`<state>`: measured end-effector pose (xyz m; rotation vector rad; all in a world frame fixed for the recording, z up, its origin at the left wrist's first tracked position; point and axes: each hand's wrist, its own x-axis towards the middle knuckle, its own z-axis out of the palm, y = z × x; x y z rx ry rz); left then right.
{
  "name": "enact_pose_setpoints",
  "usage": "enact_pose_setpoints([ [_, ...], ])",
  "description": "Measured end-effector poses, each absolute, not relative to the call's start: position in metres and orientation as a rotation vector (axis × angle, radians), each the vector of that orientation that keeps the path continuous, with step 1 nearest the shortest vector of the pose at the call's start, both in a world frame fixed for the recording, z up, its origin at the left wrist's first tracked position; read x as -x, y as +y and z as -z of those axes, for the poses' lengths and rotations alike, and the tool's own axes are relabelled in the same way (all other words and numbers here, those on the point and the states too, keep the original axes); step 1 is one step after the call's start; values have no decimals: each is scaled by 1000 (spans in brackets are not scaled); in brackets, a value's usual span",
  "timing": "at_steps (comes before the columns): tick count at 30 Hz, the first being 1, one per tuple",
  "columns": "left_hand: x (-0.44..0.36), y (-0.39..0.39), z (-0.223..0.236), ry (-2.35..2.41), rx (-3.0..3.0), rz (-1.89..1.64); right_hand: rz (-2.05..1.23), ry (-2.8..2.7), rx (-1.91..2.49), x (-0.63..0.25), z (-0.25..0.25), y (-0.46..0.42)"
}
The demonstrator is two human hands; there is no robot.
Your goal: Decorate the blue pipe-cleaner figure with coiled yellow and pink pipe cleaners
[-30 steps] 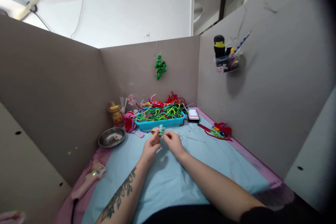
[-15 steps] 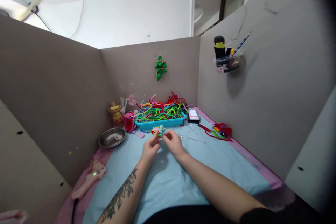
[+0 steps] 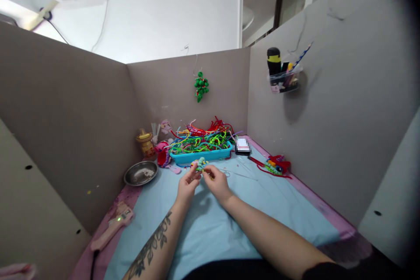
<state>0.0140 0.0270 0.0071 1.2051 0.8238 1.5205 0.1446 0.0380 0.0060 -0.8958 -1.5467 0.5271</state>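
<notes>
Seen from the head-worn camera, a person works at a table (image 3: 259, 210) spread with blue cloth, a small colourful fuzzy piece (image 3: 201, 163) held up between two bare hands. The piece sits at the fingertips, on the far side of the hands from the body and just short of a blue tray (image 3: 200, 157) heaped with coloured strands (image 3: 203, 143). The left hand (image 3: 188, 183) grasps it from the near left between thumb and fingers; the right hand (image 3: 217, 182) comes in from the right, its thumb and forefinger pinched together on the lower right edge. Both hands touch the piece, so neither is clearly nearer. Its long axis appears to run crosswise, from one hand toward the other, though fingers cover part of it; whether the right hand pinches a loose end is too small to tell.

A slender metal tool (image 3: 241, 175) lies on the cloth just beyond the right hand. To the left stand a metal bowl (image 3: 131, 178) and, nearer the body, a pink glue gun (image 3: 110, 232) showing a green light. At far right rests a multicoloured bundle (image 3: 277, 166).
</notes>
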Motion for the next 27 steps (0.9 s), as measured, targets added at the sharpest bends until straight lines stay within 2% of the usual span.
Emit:
enact_pose_setpoints([
  [27, -15, 26, -9, 791, -1190, -1378, -304, -1620, 1002, -150, 0, 51],
])
